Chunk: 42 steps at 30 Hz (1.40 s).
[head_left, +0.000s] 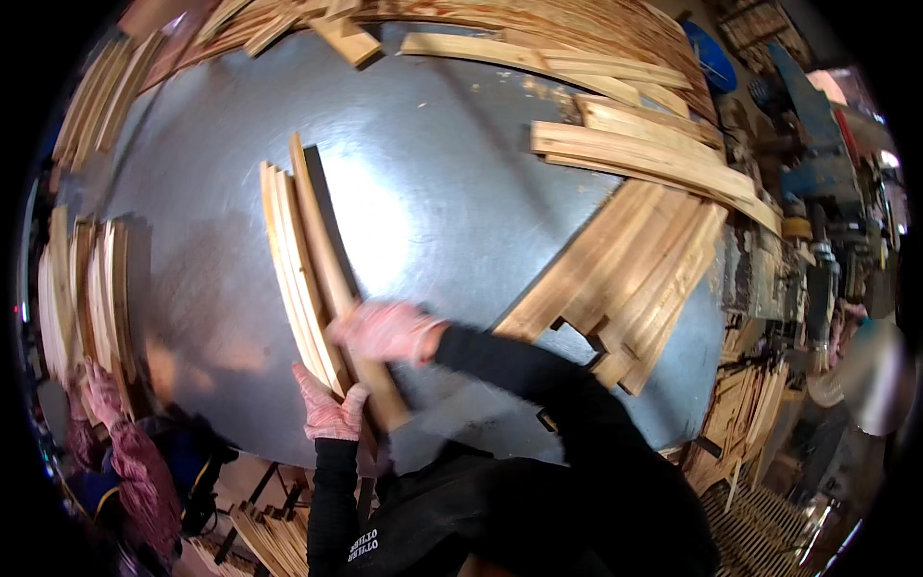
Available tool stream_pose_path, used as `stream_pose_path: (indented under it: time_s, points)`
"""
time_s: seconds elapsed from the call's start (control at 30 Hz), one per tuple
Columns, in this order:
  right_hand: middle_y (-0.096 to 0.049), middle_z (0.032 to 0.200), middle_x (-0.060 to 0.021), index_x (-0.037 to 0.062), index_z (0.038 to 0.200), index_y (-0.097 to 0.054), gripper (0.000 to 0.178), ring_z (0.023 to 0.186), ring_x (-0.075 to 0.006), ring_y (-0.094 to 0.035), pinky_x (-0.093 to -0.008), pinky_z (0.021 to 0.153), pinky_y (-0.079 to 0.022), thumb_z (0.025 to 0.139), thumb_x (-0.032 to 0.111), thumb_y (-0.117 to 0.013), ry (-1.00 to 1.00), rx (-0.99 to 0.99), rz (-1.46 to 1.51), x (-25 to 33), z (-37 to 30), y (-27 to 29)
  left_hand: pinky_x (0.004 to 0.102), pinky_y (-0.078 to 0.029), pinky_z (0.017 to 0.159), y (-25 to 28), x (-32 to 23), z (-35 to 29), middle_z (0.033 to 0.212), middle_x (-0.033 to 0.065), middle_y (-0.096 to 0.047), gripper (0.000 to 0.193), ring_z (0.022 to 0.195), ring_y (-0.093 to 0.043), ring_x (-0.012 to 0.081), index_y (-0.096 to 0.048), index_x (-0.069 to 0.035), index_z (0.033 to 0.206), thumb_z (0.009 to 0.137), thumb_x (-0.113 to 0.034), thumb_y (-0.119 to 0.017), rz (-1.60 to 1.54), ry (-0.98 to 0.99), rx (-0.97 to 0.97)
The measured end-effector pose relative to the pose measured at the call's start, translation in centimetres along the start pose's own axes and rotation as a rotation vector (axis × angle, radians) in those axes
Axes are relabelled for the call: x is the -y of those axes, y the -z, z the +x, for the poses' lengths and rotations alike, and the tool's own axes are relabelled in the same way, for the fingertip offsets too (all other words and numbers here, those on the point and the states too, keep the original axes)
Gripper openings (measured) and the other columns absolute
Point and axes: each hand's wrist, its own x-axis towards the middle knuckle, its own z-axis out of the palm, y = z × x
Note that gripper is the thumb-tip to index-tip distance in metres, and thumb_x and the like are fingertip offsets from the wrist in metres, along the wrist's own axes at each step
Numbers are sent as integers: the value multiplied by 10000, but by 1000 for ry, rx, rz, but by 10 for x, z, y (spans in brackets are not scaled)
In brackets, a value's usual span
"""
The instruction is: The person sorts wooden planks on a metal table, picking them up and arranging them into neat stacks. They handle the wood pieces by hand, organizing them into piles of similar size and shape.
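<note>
My left hand (332,409), in a pink glove, grips the near end of a small bundle of pale wooden strips (296,260), thumb on one side and fingers on the other. Just right of the bundle, a single wooden strip (321,231) runs lengthwise, a dark shadow along its right side. My right hand (389,332), also gloved in pink, is smeared by motion and closed over this strip's lower half. The strip's near end is blurred too. Both rest over a smooth grey metal table (423,154).
Wide planks (606,260) lie slanted on the right, with stacked boards (635,149) behind them. More boards (538,60) line the far edge. At the left, a co-worker's gloved hands (101,392) are at another stack of strips (108,298). Machinery (817,250) stands beyond the right edge.
</note>
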Motion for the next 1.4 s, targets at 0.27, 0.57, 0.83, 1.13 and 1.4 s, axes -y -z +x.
stream_pose_path:
  time_s: [0.27, 0.57, 0.83, 1.13, 1.4]
  points:
    - [-423, 1481, -177, 79, 1480, -374, 1021, 1389, -329, -375, -525, 1180, -214, 656, 532, -771, -548, -454, -860, -118, -129, 197, 375, -431, 1049, 3, 34, -9, 1421, 213, -459, 1158, 1229, -526, 294, -70, -123, 1574, 666, 0, -778, -95, 312, -42]
    - [-656, 930, -132, 89, 1142, -556, 318, 868, -333, -664, -458, 759, -514, 825, 117, -561, -380, -290, -910, -189, -234, 216, 468, -393, 1068, 28, -74, 20, 1390, 284, -462, 980, 1274, -469, 444, -246, 20, 1499, 755, -340, -772, 412, -369, -46]
    - [-622, 691, -99, 51, 856, -666, 215, 641, -298, -620, -428, 793, -503, 697, 195, -665, 22, -48, -783, -75, -198, 74, 493, -491, 916, -108, -214, 21, 1366, 264, -469, 1140, 1145, -560, 448, -61, -12, 1534, 721, -384, -768, 135, -331, 623]
    - [-274, 1513, -299, -31, 1505, -150, 1161, 1405, -413, -294, -438, 1157, -262, 727, 581, -757, -1204, -1192, 90, -157, -222, 124, 264, -483, 865, -118, -113, 10, 1077, 54, -672, 461, 983, -598, 122, -618, -22, 1270, 838, -157, -702, -772, 343, 1113]
    - [-635, 1112, -295, -64, 1169, -510, 675, 955, -439, -652, -478, 871, -516, 818, 487, -679, -864, -1027, 637, -102, -160, 78, 300, -460, 973, -101, -95, -4, 1198, 120, -641, 645, 1111, -599, 213, -452, 19, 1405, 863, -216, -711, -767, 439, 832]
